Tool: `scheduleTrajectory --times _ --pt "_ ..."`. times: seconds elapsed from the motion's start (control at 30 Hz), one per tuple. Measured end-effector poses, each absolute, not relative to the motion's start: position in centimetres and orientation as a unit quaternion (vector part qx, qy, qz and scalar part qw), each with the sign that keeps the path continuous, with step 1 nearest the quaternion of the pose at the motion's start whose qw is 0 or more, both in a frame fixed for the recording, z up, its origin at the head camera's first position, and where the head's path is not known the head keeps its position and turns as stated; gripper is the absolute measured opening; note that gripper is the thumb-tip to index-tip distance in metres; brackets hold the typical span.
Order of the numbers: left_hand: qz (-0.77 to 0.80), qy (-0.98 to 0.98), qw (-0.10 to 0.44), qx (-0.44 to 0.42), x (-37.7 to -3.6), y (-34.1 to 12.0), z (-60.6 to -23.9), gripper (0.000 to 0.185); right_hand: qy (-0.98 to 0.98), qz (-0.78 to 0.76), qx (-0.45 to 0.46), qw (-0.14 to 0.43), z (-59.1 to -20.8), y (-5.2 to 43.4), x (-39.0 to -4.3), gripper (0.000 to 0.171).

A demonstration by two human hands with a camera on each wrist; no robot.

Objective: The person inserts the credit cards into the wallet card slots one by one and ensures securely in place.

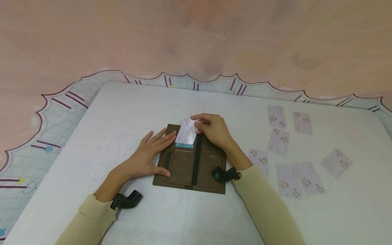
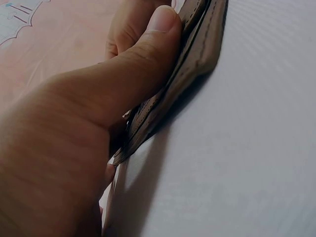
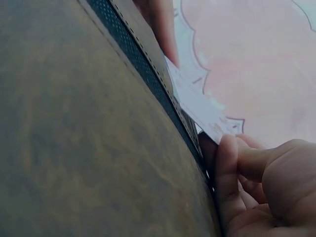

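A brown wallet (image 1: 190,168) lies open on the white table (image 1: 196,211). My left hand (image 1: 150,153) lies flat on the wallet's left half, fingers straight, thumb at its near edge; the left wrist view shows the thumb (image 2: 143,59) against the wallet's edge (image 2: 197,59). My right hand (image 1: 211,127) pinches a white card (image 1: 186,132) and holds it over the upper card slots of the wallet. In the right wrist view the card (image 3: 197,101) slants over the wallet's leather (image 3: 74,138), with my fingertips (image 3: 227,168) on its corner.
Several pale cards (image 1: 278,139) with small pink prints lie scattered on the table to the right of the wallet. A scalloped patterned cloth (image 1: 55,112) borders the table at the left and back. Beyond it lies a pink surface.
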State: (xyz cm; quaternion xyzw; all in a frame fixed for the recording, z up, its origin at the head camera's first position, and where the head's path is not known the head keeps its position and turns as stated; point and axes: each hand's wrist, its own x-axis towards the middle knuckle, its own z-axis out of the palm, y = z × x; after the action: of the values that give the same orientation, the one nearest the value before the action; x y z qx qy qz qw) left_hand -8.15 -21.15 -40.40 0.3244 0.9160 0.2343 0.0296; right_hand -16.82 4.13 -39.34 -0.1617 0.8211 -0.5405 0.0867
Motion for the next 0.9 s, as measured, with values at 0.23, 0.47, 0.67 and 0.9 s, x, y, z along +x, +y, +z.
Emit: scheduleTrajectory --times 0.23,0.47,0.67,0.9 --pt "0.239 0.914 0.027 0.326 -8.16 -21.10 -40.38 0.112 0.842 -0.501 -0.188 0.070 -39.33 4.31 -16.88 0.022" --pt "0.236 0.914 0.022 0.329 -8.09 -21.16 -40.35 0.112 0.854 -0.463 -0.226 0.074 -39.31 4.25 -16.89 0.022" --pt "0.237 0.915 0.025 0.326 -8.06 -21.19 -40.29 0.112 0.861 -0.436 -0.245 0.094 -39.24 4.41 -16.83 0.022" --pt "0.236 0.915 0.028 0.327 -8.06 -21.14 -40.06 0.112 0.862 -0.421 -0.262 0.106 -39.17 4.45 -16.78 0.022"
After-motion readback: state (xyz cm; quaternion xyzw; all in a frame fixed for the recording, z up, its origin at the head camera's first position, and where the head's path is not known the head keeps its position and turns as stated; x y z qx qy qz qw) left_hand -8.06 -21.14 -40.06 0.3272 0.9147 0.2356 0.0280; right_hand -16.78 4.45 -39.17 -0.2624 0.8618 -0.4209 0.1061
